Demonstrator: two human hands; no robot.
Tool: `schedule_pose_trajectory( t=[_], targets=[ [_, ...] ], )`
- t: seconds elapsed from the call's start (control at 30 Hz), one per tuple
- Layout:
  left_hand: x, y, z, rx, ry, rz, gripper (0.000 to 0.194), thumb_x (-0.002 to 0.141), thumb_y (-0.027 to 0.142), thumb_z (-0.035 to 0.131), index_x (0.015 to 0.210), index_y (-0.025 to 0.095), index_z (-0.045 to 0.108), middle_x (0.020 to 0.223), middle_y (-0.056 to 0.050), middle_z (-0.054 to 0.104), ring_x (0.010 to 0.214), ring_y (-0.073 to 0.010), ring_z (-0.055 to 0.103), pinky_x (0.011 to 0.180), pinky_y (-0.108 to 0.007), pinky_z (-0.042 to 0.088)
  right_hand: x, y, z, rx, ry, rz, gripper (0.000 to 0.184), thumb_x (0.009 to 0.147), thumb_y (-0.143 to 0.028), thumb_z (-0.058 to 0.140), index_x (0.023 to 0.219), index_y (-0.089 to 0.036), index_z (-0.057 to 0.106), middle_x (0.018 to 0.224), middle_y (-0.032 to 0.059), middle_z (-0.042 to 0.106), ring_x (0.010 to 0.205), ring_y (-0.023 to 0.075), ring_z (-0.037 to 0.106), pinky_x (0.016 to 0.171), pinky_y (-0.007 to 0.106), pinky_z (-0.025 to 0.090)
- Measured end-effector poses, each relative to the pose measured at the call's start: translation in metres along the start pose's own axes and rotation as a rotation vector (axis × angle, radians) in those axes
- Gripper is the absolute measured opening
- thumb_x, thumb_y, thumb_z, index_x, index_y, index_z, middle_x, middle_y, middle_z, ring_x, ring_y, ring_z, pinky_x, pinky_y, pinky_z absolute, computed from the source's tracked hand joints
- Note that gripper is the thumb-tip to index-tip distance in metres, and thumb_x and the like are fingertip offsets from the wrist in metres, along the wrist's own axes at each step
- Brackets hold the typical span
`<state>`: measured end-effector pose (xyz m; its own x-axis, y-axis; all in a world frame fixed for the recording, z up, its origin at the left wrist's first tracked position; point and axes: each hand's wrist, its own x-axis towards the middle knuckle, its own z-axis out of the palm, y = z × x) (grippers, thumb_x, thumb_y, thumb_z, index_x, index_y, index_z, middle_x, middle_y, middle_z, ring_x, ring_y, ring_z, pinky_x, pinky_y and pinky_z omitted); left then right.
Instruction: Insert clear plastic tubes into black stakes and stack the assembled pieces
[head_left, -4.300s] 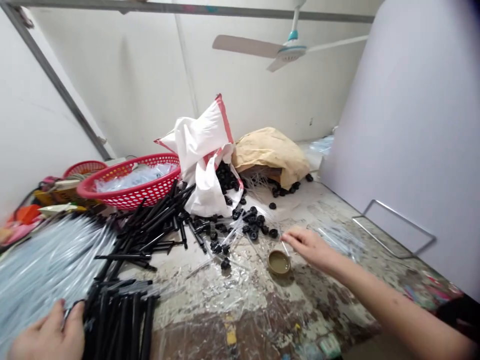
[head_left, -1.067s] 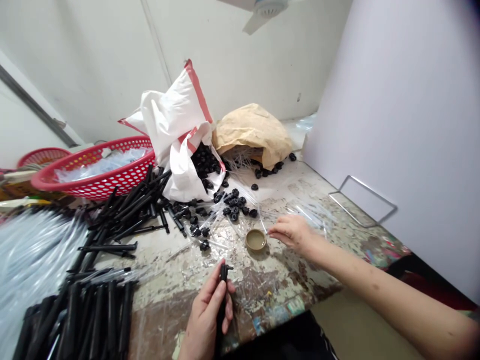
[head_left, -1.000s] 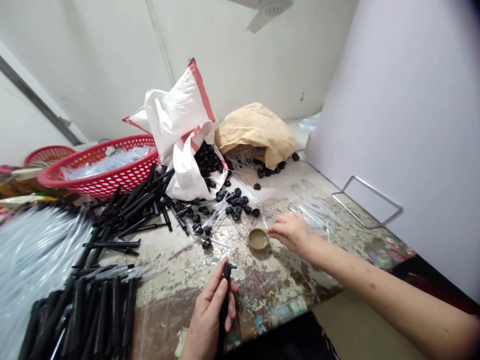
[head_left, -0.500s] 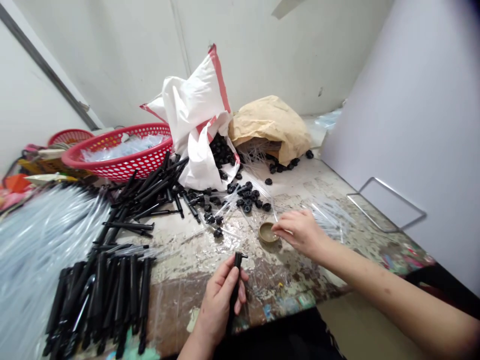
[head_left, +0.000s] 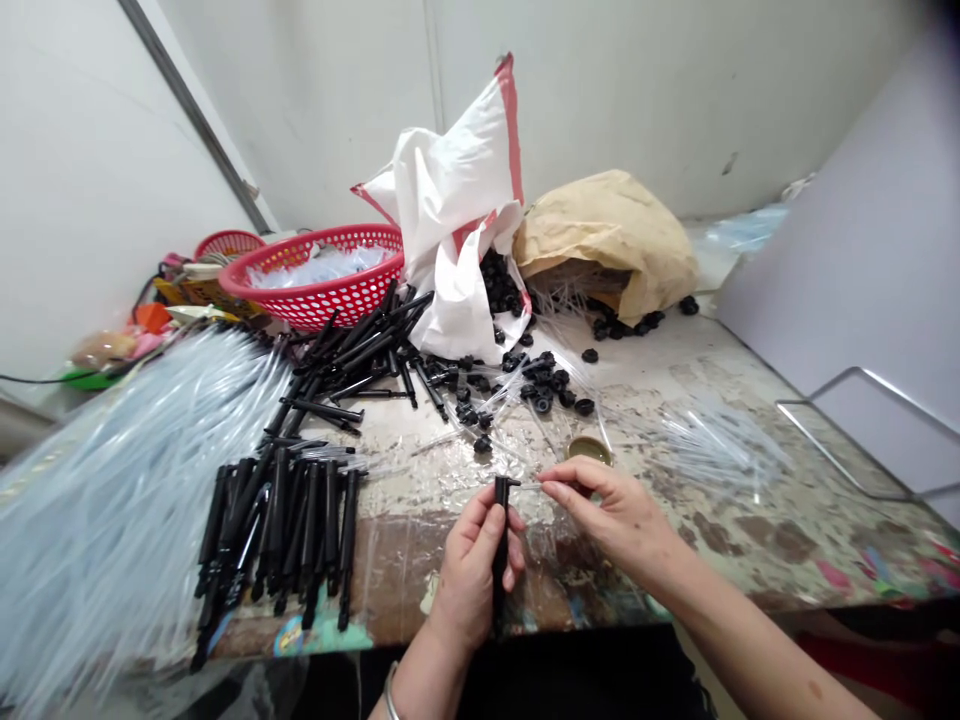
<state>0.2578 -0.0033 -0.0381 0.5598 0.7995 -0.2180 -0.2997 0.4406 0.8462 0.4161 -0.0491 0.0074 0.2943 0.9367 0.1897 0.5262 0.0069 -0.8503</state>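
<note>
My left hand (head_left: 466,572) is wrapped round a black plastic tube with a short side nozzle (head_left: 502,492), holding it upright over the table's front edge. To its right, my right hand (head_left: 611,508) pinches a thin clear tube (head_left: 531,487) between thumb and fingertips. The clear tube lies roughly level, its end at the tip of the side nozzle; whether it is on the nozzle is too small to tell. Just behind the right hand, and partly hidden by it, sits a small round dish (head_left: 589,449).
Black tubes (head_left: 307,520) and a mass of long clear tubing (head_left: 112,500) lie at left. Black caps (head_left: 551,380) are scattered mid-table before a white sack (head_left: 457,170). A red basket (head_left: 315,300), a brown paper bag (head_left: 607,235) and loose clear tubes (head_left: 712,445) are around.
My right hand has moved from the dish towards the black tube, bringing the thin clear tube to its nozzle. My left hand keeps its hold. The view has shifted.
</note>
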Motion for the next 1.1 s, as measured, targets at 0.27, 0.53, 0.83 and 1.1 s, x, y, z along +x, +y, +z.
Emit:
schedule_pose_trajectory(
  t=[0.27,0.53,0.83,1.1],
  targets=[
    [0.0002,-0.0001,-0.0013,-0.017,0.032,0.004,0.033,0.08,0.038,0.059,0.106,0.018,0.056,0.073,0.001,0.057,0.045,-0.0037,0.046,0.035,-0.013,0.029,-0.0001,-0.0036,0.0029,-0.057,0.007,-0.029,0.016,0.083,-0.03,0.054,0.082,-0.02,0.066,0.08,0.0028,0.067,0.074,0.0149,0.061,0.069,0.027,0.047],
    [-0.0009,-0.0025,-0.0029,0.028,0.045,-0.009,0.042,0.078,0.036,0.061,0.116,0.018,0.057,0.075,-0.001,0.058,0.047,-0.0046,0.047,0.035,-0.014,0.032,-0.0023,-0.0035,0.0069,-0.167,-0.102,-0.111,0.023,0.089,-0.029,0.042,0.09,-0.02,0.063,0.083,0.0035,0.067,0.076,0.0148,0.061,0.07,0.026,0.046],
    [-0.0008,-0.003,-0.0038,0.018,0.062,-0.022,0.035,0.079,0.035,0.06,0.109,0.018,0.06,0.073,0.0,0.058,0.046,-0.0038,0.046,0.034,-0.013,0.029,-0.0021,-0.002,0.008,-0.181,-0.168,-0.019,0.026,0.09,-0.031,0.038,0.08,-0.019,0.059,0.071,0.0013,0.061,0.067,0.0138,0.057,0.064,0.026,0.042],
    [-0.0009,-0.0006,-0.0015,0.003,0.063,-0.014,0.031,0.08,0.035,0.06,0.106,0.018,0.061,0.073,0.0,0.057,0.044,-0.003,0.045,0.034,-0.012,0.028,-0.0028,-0.0014,0.006,-0.173,-0.174,-0.015,0.025,0.09,-0.03,0.039,0.076,-0.019,0.057,0.068,0.0013,0.059,0.065,0.0132,0.055,0.061,0.025,0.041]
  ],
)
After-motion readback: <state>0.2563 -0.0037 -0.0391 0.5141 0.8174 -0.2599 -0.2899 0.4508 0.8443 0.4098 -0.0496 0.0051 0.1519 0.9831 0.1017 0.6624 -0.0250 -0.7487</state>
